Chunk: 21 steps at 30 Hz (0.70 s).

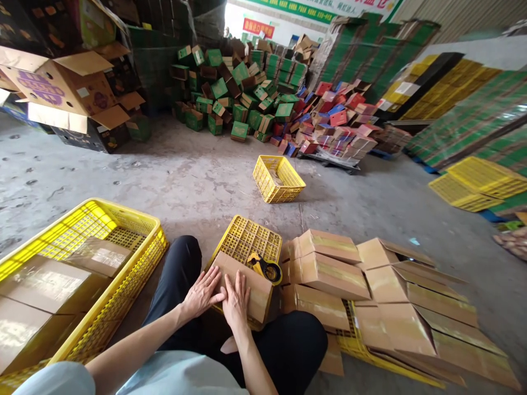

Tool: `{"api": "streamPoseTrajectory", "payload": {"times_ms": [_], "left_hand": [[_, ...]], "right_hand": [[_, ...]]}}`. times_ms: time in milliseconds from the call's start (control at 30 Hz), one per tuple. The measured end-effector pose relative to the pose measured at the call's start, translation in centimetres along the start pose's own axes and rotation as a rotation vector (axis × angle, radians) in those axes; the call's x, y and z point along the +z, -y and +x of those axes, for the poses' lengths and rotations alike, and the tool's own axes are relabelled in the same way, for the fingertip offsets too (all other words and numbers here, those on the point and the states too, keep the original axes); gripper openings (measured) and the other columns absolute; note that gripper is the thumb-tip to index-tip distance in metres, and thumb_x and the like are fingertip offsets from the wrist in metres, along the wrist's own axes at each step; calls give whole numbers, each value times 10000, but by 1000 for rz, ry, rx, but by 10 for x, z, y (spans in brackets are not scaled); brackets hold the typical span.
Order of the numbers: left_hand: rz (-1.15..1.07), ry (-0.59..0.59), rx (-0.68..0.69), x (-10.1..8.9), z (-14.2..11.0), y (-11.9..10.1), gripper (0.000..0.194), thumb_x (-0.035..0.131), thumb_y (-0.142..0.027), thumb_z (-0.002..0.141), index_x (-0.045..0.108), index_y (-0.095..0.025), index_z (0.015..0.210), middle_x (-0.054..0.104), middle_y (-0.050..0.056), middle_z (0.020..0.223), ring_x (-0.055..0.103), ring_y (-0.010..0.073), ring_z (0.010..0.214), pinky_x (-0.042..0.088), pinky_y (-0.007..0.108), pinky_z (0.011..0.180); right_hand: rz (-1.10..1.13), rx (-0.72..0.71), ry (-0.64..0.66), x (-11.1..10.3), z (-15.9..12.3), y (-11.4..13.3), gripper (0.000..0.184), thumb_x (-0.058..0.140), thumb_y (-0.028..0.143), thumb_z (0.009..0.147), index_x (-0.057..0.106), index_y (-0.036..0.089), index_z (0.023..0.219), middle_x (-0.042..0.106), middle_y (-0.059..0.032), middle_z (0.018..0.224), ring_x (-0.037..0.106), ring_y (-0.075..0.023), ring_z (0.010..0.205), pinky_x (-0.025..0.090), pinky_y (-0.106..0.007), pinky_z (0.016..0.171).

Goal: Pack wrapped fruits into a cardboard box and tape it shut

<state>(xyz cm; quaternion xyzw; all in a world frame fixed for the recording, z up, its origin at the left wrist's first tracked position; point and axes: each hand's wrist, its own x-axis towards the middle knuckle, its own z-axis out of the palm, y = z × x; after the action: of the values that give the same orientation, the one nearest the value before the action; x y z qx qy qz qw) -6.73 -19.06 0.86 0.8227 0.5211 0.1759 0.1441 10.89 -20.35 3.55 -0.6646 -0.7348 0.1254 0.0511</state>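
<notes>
A brown cardboard box [251,282] lies on an upturned yellow plastic crate [247,235] between my knees. My left hand [205,291] rests flat on the box's left part, fingers stretched out. Beside it, my right hand [236,302] also presses flat on the cardboard, with its fingers spread; the thumbs nearly meet. Neither hand grips anything. A yellow and black tape dispenser [263,267] sits on the crate just behind the box, close to its far right corner.
At left, a large yellow crate [158,230] holds several taped boxes [49,282]. Several cardboard boxes [335,269] are stacked to the right over another yellow crate [387,365]. Ahead stands a small yellow crate [280,192], with piled green boxes [239,112] and red boxes [337,118] beyond.
</notes>
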Motion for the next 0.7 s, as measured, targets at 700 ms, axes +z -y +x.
{"api": "streamPoseTrajectory", "payload": {"times_ms": [700], "left_hand": [[-33, 4, -75, -2, 7, 2, 767, 285, -721, 1040, 402, -243, 1629, 383, 133, 1668, 387, 321, 1541, 297, 573, 1259]], "right_hand": [[-36, 45, -14, -14, -14, -53, 615, 277, 466, 1100, 314, 201, 1654, 330, -103, 1704, 285, -292, 1595, 250, -563, 1275]]}}
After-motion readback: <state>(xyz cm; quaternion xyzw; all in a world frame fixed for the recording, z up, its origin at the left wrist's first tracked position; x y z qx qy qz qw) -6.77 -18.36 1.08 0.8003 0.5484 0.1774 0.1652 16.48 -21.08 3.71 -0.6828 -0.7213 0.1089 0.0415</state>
